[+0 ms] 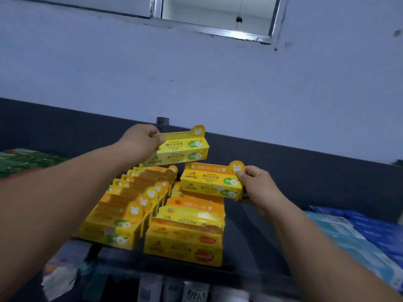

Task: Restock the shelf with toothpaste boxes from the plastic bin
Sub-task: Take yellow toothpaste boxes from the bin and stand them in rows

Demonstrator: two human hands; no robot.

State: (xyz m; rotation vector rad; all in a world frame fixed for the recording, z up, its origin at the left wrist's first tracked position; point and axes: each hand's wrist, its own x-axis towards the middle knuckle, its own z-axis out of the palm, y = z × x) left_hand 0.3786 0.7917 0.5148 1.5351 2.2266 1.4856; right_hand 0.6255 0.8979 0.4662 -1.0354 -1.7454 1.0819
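Note:
My left hand (142,141) grips a yellow toothpaste box (183,149) by its left end and holds it in the air above the shelf, upside down. My right hand (255,184) grips a second yellow toothpaste box (209,182) by its right end, just above the right-hand row. On the dark shelf (244,236) stand two rows of boxes: a left row of yellow green-apple boxes (128,203) and a right row of orange-fruit boxes (185,234). The plastic bin is out of view.
Blue and teal packets (353,232) lie on the shelf at the right. Green packaging (24,160) sits at the far left. A dark back panel (305,171) rises behind the boxes under a pale wall. Small items stand on a lower level (174,290).

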